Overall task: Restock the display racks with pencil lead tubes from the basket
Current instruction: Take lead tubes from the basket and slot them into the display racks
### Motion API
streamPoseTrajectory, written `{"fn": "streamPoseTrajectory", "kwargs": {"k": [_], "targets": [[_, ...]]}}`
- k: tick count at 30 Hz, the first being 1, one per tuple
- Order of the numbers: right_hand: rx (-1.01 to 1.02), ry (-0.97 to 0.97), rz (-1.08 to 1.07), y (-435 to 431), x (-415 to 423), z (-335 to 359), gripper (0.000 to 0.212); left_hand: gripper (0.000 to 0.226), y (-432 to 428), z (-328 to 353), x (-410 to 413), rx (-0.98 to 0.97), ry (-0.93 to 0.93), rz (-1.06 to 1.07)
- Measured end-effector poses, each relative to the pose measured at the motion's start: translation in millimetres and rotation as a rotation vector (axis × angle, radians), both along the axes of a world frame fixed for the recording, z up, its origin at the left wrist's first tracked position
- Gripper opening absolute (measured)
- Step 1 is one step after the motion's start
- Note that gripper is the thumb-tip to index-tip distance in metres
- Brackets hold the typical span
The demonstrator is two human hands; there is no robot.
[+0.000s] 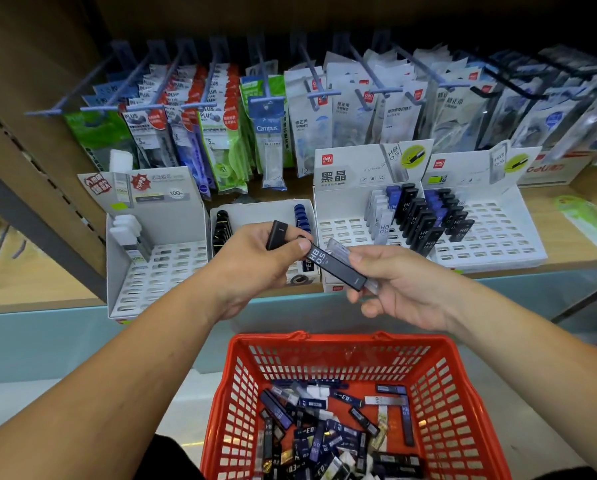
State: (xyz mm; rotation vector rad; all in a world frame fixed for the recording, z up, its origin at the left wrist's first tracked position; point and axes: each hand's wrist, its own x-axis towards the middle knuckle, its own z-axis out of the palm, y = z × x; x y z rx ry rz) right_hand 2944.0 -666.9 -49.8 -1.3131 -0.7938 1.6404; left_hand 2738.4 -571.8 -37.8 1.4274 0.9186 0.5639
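Note:
My left hand (255, 258) grips a short black lead tube (277, 234) and its thumb pinches the top of a long black HB 0.5 tube (335, 266). My right hand (404, 289) holds that black tube's lower end together with a clear tube (342, 251) behind it. Both hands hover in front of the shelf, above the red basket (439, 382), which holds several loose lead tubes (328, 431). White display racks stand on the shelf: a left one (165, 271), a small middle one (262, 211) and two right ones (345, 226) (497, 237) with upright tubes.
Packets of correction tape and refills hang on blue hooks (265, 98) behind the racks. The wooden shelf edge (47, 299) runs below the racks. A green item (591, 223) lies at the far right of the shelf.

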Motion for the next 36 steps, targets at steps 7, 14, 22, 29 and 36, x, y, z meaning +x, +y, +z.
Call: {"fn": "streamPoseTrajectory", "kwargs": {"k": [7,14,22,29,36], "targets": [[-0.026,-0.013,-0.107,-8,12,0,0.018,0.020,-1,3,4,-0.012,-0.029,0.107],[0.000,0.044,-0.214,-25,32,6,0.024,0.017,-15,8,26,0.086,-0.102,0.122],[0.150,-0.190,-0.612,-54,80,8,0.003,0.009,-25,12,84,0.260,-0.002,0.141],[0.130,-0.358,-0.681,-75,111,-16,0.006,0.013,-35,7,146,0.519,0.198,0.012],[0.156,-0.282,-0.587,-74,108,-14,0.006,0.020,-32,-8,171,0.709,0.311,-0.033]]}}
